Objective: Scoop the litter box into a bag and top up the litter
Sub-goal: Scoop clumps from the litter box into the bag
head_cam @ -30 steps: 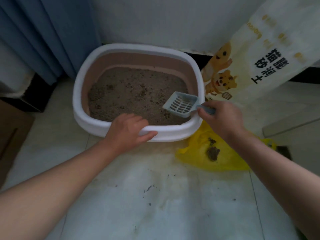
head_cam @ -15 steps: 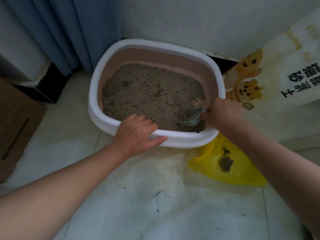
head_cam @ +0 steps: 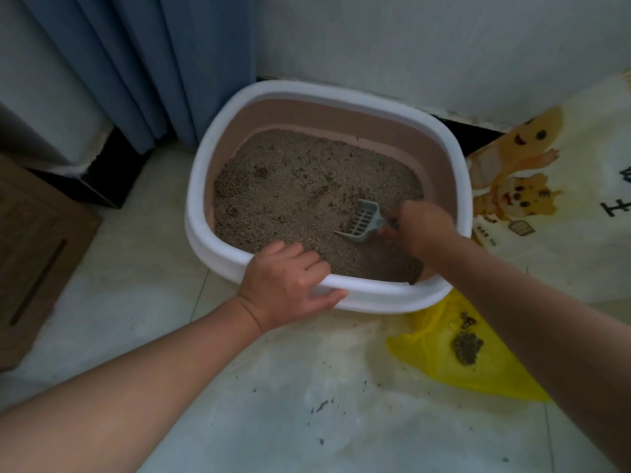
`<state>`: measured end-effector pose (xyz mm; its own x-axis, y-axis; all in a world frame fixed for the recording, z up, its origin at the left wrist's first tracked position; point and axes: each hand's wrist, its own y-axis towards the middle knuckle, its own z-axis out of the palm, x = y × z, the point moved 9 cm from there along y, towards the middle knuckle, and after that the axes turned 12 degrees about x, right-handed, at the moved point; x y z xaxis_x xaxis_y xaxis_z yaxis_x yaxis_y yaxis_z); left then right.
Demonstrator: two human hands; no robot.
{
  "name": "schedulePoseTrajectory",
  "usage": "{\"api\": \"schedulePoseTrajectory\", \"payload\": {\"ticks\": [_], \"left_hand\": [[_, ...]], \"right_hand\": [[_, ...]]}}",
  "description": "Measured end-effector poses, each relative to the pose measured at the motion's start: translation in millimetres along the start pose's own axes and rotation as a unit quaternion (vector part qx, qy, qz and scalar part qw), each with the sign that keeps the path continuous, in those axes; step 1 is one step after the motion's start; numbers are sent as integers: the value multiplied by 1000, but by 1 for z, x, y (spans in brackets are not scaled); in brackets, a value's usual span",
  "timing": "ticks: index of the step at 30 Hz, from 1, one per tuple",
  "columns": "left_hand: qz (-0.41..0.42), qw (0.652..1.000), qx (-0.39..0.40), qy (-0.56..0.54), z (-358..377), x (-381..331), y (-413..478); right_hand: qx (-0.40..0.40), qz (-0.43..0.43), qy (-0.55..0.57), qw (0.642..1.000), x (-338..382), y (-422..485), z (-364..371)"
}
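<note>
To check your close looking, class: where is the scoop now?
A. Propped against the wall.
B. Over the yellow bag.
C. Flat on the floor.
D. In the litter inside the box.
D: the right hand holds the scoop down in the litter, inside the box, well away from the bag.

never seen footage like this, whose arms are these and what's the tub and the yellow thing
No machine here: a camera worn on a person's head looks down at what they do. The left hand grips the near rim of the litter box, which stands on the floor. The right hand holds a grey slotted scoop down at the litter. The yellow bag lies beside the box with dark clumps showing on it. The printed sack on the right is probably fresh litter.
</note>
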<state>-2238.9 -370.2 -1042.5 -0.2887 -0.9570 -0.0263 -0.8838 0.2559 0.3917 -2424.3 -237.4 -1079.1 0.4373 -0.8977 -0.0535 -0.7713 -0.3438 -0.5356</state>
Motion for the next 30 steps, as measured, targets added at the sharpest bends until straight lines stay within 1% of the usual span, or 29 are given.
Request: {"api": "schedulePoseTrajectory", "payload": {"ticks": [6, 9, 11, 18, 22, 25, 30], "left_hand": [[2, 1000, -6, 2, 0, 0, 1], [4, 1000, -13, 7, -3, 0, 1], [5, 1000, -15, 4, -3, 0, 0], [1, 1000, -21, 8, -5, -1, 0], [2, 1000, -13, 8, -3, -1, 0], [1, 1000, -15, 9, -4, -1, 0], [2, 1000, -13, 17, -4, -1, 0]], "right_hand": [[-11, -31, 99, 995, 47, 24, 18], [-14, -41, 172, 984, 53, 28, 24], [-23, -51, 199, 978, 51, 25, 26], [-124, -105, 192, 968, 28, -7, 5], [-121, -151, 138, 971, 30, -20, 0], [-127, -175, 165, 962, 31, -28, -3], [-137, -176, 194, 955, 27, -34, -5]]}}
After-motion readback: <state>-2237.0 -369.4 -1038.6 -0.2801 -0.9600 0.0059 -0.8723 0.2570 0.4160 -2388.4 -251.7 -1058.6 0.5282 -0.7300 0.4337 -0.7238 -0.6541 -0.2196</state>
